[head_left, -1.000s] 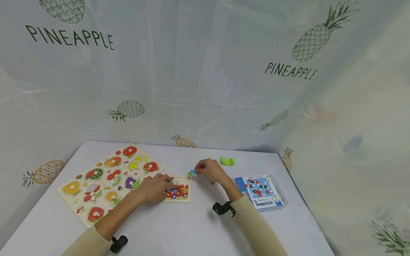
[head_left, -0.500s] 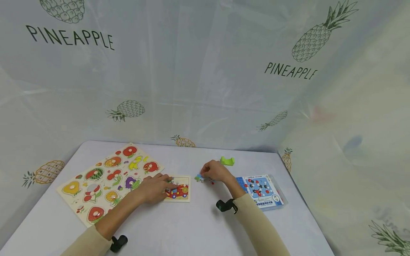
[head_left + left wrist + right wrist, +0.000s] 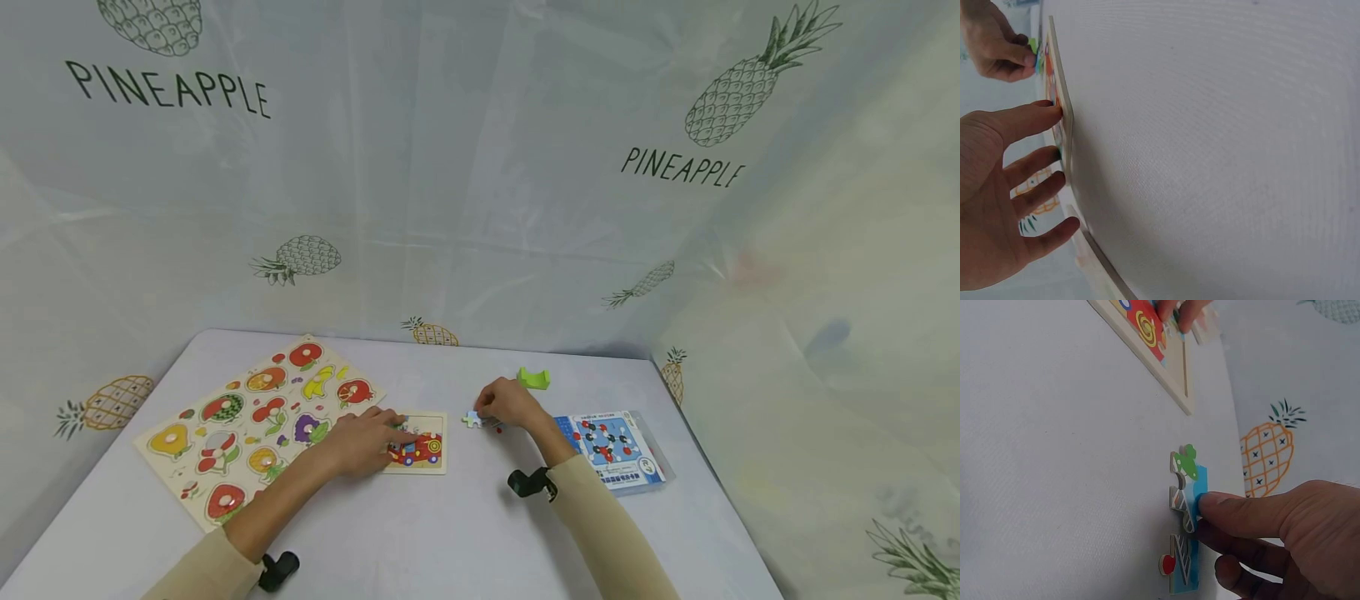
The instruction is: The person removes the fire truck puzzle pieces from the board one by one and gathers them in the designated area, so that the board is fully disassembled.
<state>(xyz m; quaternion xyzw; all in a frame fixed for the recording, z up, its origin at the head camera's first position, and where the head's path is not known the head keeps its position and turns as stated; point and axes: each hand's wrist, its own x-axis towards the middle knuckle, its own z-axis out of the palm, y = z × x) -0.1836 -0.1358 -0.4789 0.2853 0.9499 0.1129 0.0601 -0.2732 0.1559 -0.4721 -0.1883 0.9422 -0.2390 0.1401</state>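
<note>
Meanwhile, the right hand (image 3: 510,402) pinches a jigsaw piece (image 3: 1197,478) between thumb and fingers.
From the head view, that piece is two o'clock from the board (image 3: 431,469); another piece (image 3: 1184,575) lies just beside it, towards four. The left hand (image 3: 365,442), fingers extended, touches the board. The fruit puzzle (image 3: 174,472) is at its nine o'clock, the box (image 3: 611,446) at three.

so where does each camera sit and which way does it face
Head: on the head, forward-down at the jigsaw board; left hand, right hand, sleeves show.
Left wrist: on that wrist, looks along the jigsaw board's edge; both hands show.
Right wrist: on that wrist, looks at jigsaw pieces; right hand, left fingers show.
Both wrist views share the jigsaw board.
</note>
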